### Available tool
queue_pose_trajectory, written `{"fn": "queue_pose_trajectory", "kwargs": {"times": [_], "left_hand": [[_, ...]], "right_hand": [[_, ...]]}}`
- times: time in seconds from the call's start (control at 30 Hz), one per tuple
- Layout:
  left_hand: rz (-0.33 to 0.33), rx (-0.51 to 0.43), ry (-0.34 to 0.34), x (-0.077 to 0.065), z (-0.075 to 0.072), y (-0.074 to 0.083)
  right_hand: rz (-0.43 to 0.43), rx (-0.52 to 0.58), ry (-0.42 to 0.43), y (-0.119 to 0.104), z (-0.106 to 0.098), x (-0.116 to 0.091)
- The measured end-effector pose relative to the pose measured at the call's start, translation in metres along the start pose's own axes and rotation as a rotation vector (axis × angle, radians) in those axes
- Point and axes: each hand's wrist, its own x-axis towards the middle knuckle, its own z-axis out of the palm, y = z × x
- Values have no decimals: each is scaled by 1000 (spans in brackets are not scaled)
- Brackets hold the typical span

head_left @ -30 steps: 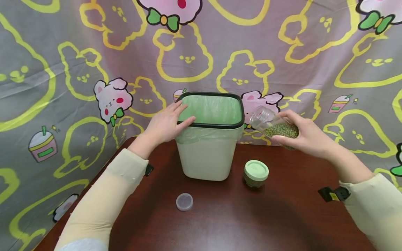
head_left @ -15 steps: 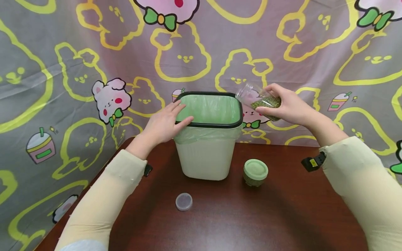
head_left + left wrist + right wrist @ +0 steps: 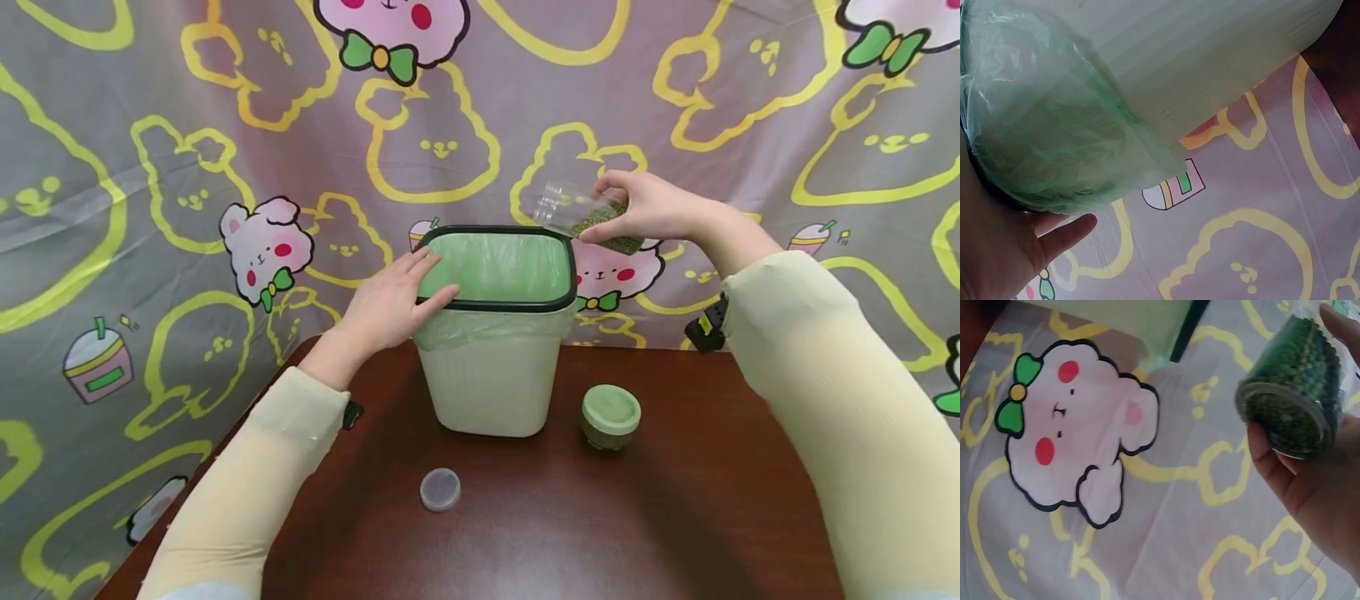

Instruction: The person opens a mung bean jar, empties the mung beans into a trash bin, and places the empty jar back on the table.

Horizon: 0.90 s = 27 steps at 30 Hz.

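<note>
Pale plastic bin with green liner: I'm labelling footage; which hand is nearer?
Left. The left hand touches the bin at its left; the right hand is apart, beyond its right side.

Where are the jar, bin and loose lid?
Jar [image 3: 597,217]: head view, side of its tilted body.
Bin [image 3: 491,377]: head view, outer front wall.
Loose lid [image 3: 440,490]: head view, middle of its round face.
</note>
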Motion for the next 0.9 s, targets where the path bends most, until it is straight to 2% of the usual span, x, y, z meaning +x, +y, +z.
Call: {"fn": "queue_pose_trajectory", "kwargs": {"times": [0.37,0.73,0.9], "left_hand": [[1,2,6,1,2,0],[-6,6,4,0,0,1],[-2,10,6,0,0,0]], "right_hand": [[-16,-86,-91,-22,-5,19],[14,-154,-74,-40,-31,29],[11,-177,-75,-46,-30,33]]}}
